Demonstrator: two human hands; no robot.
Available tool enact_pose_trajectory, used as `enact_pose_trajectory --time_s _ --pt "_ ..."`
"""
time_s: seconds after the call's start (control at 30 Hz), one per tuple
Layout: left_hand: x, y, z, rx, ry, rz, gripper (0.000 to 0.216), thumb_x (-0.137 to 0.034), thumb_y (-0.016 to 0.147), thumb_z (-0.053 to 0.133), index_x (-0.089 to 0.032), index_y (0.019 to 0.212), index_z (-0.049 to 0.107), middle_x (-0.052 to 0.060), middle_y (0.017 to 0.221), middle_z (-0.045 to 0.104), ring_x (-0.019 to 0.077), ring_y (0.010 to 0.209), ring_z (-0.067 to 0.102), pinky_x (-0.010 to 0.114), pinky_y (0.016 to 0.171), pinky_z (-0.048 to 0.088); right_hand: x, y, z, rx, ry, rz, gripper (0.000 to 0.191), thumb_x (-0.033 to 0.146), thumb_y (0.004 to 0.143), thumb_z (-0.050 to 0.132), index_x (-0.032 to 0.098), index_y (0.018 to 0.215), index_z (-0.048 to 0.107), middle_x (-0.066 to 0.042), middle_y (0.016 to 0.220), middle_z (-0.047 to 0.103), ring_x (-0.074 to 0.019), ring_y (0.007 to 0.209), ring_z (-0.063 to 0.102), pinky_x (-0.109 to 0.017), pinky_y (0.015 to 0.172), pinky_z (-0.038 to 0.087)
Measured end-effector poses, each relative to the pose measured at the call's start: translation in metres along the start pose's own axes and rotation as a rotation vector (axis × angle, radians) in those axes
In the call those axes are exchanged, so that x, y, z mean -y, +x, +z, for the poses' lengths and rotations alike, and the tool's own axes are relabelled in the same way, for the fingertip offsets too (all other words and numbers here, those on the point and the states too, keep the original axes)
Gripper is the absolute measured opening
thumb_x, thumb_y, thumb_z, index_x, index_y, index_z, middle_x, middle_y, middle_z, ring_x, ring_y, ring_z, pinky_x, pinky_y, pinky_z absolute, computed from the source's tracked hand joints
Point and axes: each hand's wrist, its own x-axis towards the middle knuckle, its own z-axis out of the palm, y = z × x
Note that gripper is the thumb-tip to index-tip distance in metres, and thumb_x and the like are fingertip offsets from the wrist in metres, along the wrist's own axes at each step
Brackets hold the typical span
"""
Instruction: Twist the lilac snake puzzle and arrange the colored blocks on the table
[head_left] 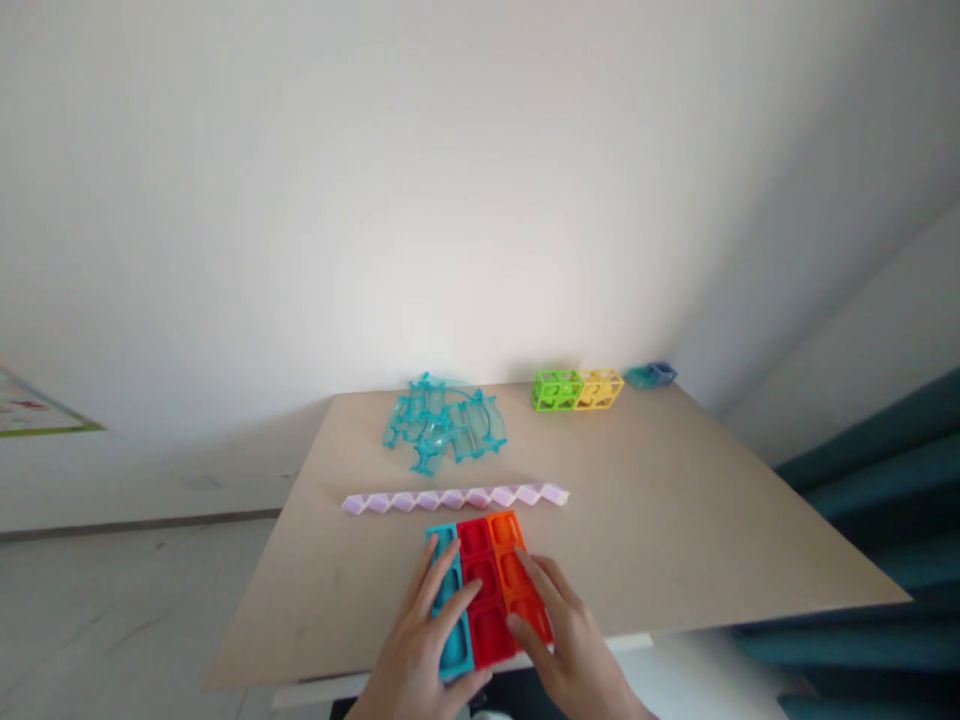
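Note:
Three joined plastic strips, blue, red and orange, form a panel with recessed compartments at the table's near edge. My left hand holds the panel's left side, its fingers spread over the blue and red strips and its thumb along the near edge. My right hand grips the orange strip at the right, its fingertips on the face and its thumb near the red strip. Just beyond the panel lies a pale purple zigzag stick, touched by neither hand. The undersides of the strips are hidden.
Translucent teal plastic pieces lie in a heap at the back left of the table. Green and yellow open-frame blocks stand near the wall. A small blue piece sits at the back right corner. Dark teal curtains hang at right.

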Motion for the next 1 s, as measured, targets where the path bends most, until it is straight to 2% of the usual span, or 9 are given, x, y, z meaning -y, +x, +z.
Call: enact_pose_trajectory --time_s 0.17,0.27,0.37,0.47,0.57,0.67,0.77,0.9,1.0 --pt "-0.006 -0.002 0.004 -0.042 -0.043 -0.024 0.086 -0.025 0.076 0.073 -0.03 0.151 0.031 0.011 0.164 0.012 0.0403 0.148 0.013 0.061 0.111 0.036 0.001 -0.007 0.028 -0.153 -0.236 0.033 0.066 0.04 0.086 0.063 0.032 0.146 0.036 -0.015 0.141 0.046 -0.0385 0.122 0.052 -0.058 0.097 0.049" --pt "-0.014 -0.005 0.003 -0.077 -0.104 -0.078 0.101 -0.01 0.07 0.065 -0.028 0.156 0.016 0.012 0.164 0.009 0.0402 0.148 0.016 0.062 0.112 0.034 0.006 -0.008 0.053 -0.291 -0.423 0.088 0.098 0.057 0.069 0.075 0.031 0.15 0.025 -0.021 0.141 0.043 -0.0515 0.122 0.045 -0.075 0.097 0.036" --pt "-0.014 0.001 -0.014 -0.045 -0.134 -0.087 0.093 -0.004 0.072 0.053 -0.031 0.155 0.023 0.009 0.161 0.023 0.0357 0.145 0.028 0.059 0.113 0.035 0.015 -0.002 0.068 -0.325 -0.512 0.11 0.121 0.065 0.061 0.077 0.026 0.152 0.009 -0.026 0.143 0.038 -0.0572 0.128 0.035 -0.081 0.101 0.019" --pt "-0.008 0.022 -0.037 -0.022 -0.096 -0.038 0.07 -0.005 0.082 0.046 -0.032 0.146 0.043 0.006 0.155 0.038 0.03 0.141 0.038 0.054 0.113 0.037 0.023 0.007 0.07 -0.289 -0.526 0.114 0.117 0.055 0.066 0.075 0.022 0.152 0.001 -0.028 0.144 0.037 -0.0554 0.133 0.031 -0.081 0.103 0.015" --pt "-0.002 0.055 -0.049 0.01 -0.052 0.06 0.054 -0.01 0.092 0.039 -0.031 0.14 0.052 0.005 0.152 0.044 0.025 0.14 0.039 0.049 0.115 0.036 0.028 0.013 0.064 -0.216 -0.521 0.103 0.11 0.038 0.064 0.073 0.02 0.151 0.006 -0.029 0.145 0.038 -0.0528 0.137 0.028 -0.079 0.105 0.014" --pt "0.002 0.078 -0.044 0.102 -0.011 0.12 0.048 -0.018 0.095 0.043 -0.033 0.14 0.052 0.002 0.15 0.047 0.024 0.138 0.042 0.046 0.115 0.036 0.028 0.018 0.05 -0.127 -0.501 0.086 0.104 0.027 0.061 0.069 0.018 0.15 0.015 -0.026 0.151 0.035 -0.0493 0.141 0.023 -0.077 0.108 0.01" --pt "0.006 0.083 -0.026 0.105 0.049 0.105 0.047 -0.023 0.096 0.044 -0.031 0.142 0.049 0.003 0.151 0.046 0.0247 0.134 0.048 0.045 0.112 0.041 0.025 0.021 0.033 -0.028 -0.485 0.1 0.094 0.021 0.062 0.063 0.021 0.149 0.027 -0.019 0.154 0.035 -0.0441 0.144 0.021 -0.074 0.111 0.007" --pt "0.007 0.074 -0.008 0.043 0.136 0.027 0.045 -0.022 0.098 0.039 -0.027 0.142 0.049 0.004 0.153 0.044 0.0242 0.131 0.052 0.044 0.109 0.046 0.022 0.017 0.025 0.049 -0.499 0.138 0.089 0.035 0.07 0.065 0.015 0.151 0.032 -0.02 0.156 0.031 -0.0442 0.146 0.014 -0.073 0.112 0.002" --pt "0.004 0.07 -0.004 0.008 0.141 -0.021 0.046 -0.017 0.097 0.039 -0.024 0.141 0.05 0.004 0.153 0.044 0.0222 0.131 0.052 0.04 0.107 0.048 0.025 0.015 0.036 0.065 -0.517 0.156 0.112 0.056 0.06 0.074 0.01 0.152 0.03 -0.024 0.159 0.02 -0.0478 0.146 0.004 -0.072 0.112 0.001"
